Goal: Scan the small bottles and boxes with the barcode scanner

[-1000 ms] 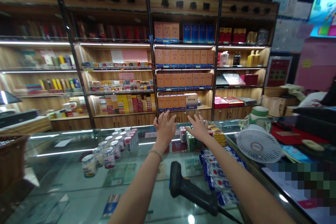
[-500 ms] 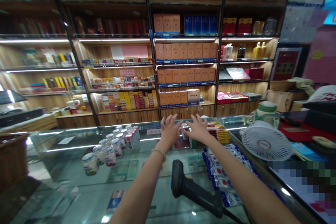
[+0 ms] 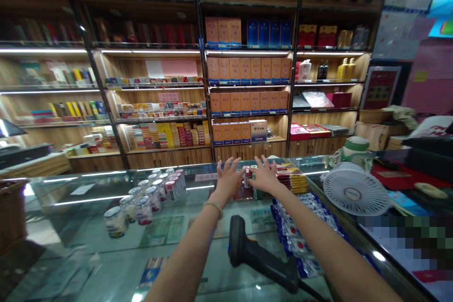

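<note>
Both arms reach out over a glass counter [image 3: 102, 269]. My left hand [image 3: 228, 180] is open, fingers spread and pointing away from me. My right hand [image 3: 264, 175], also open with fingers apart, is beside it. Between the two hands stands a small can [image 3: 247, 177], partly hidden by the fingers; contact with it cannot be made out. Close by my right hand lies a stack of yellow and red packs [image 3: 295, 180]. A black barcode scanner [image 3: 260, 259] rests on the glass between my forearms. Blue-and-white packets [image 3: 295, 231] are partly covered by my right forearm.
Several jars and cans [image 3: 144, 210] stand in rows on the left of the counter. On the right are a white fan [image 3: 356, 193] and a green-and-white jug [image 3: 354, 148]. Behind the counter rise lit shelves [image 3: 247, 115] of boxes.
The view has turned slightly to the right, so the counter goods appear a little further left. Both hands stay spread in nearly the same place around the can.
</note>
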Demonstrator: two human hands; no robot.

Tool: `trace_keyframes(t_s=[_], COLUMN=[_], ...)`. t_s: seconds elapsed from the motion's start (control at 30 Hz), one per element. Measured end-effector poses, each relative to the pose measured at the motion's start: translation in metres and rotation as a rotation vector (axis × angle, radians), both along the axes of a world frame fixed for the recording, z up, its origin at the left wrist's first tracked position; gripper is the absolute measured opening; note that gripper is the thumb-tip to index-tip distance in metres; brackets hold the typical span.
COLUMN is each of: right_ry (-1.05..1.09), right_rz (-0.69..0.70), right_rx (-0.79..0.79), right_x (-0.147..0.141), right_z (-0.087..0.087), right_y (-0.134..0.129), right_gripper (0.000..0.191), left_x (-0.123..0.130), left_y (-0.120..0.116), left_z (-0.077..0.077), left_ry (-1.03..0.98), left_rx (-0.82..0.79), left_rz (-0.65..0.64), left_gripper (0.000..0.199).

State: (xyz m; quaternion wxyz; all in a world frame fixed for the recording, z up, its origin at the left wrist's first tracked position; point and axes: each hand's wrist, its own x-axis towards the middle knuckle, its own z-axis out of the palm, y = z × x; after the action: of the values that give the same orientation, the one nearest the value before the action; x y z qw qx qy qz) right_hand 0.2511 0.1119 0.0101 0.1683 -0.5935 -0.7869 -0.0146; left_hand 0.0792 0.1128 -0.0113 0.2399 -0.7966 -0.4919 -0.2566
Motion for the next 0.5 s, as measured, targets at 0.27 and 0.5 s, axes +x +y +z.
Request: trace_keyframes(t_s=[0.27, 0.5], right_ry=[0.06, 0.075], right_rz=[-0.017, -0.001], right_rx=[0.061, 0.092], right_x=[-0.0016, -0.0025], right_z=[-0.0016, -0.0066], right_y=[0.0017, 0.0053], right_gripper=[0.034, 0.022], left_x=[0.0009, 0.0021], left_y=[0.0011, 0.0037], left_z=[0.0033, 0.0012], left_ry=[-0.098, -0.125], left_rx=[-0.013, -0.089], left_rz=[0.019, 0.007], left_gripper=[0.024, 0.013])
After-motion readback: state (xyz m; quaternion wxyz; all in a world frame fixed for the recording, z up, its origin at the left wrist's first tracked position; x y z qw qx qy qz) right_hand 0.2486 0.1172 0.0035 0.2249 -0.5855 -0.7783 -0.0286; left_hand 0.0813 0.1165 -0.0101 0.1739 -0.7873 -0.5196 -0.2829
